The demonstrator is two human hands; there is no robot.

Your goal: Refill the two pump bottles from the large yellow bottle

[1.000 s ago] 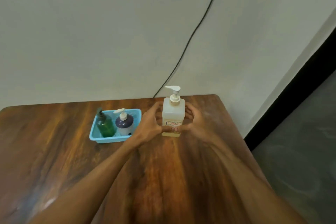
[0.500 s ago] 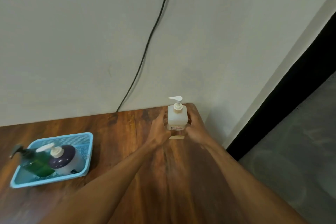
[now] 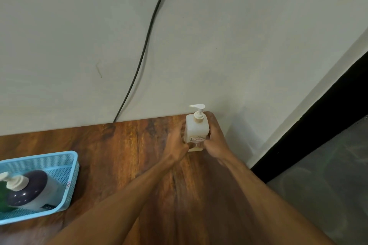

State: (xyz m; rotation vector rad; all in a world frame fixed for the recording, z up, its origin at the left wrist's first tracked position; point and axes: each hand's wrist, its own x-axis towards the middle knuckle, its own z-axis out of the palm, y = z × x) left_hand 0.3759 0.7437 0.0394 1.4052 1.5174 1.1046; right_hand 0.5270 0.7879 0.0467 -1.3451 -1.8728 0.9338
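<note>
A pale, translucent pump bottle (image 3: 196, 128) with a white pump head stands upright near the table's far right corner. My left hand (image 3: 176, 143) grips its left side and my right hand (image 3: 214, 143) grips its right side, with the fingertips meeting low on its label. At the left edge a light blue basket (image 3: 70, 173) holds a dark purple pump bottle (image 3: 29, 189) with a cream pump, and a green bottle (image 3: 3, 199) that is mostly cut off by the frame. No large yellow bottle is in view.
The wooden table (image 3: 129, 155) ends close to the right of the held bottle, with grey floor (image 3: 328, 175) beyond. A white wall stands right behind the table, and a black cable (image 3: 143, 49) runs down it.
Both hands have carried the pale pump bottle away from the basket toward the table's far right corner. The view has swung right, so the basket now sits at the left edge.
</note>
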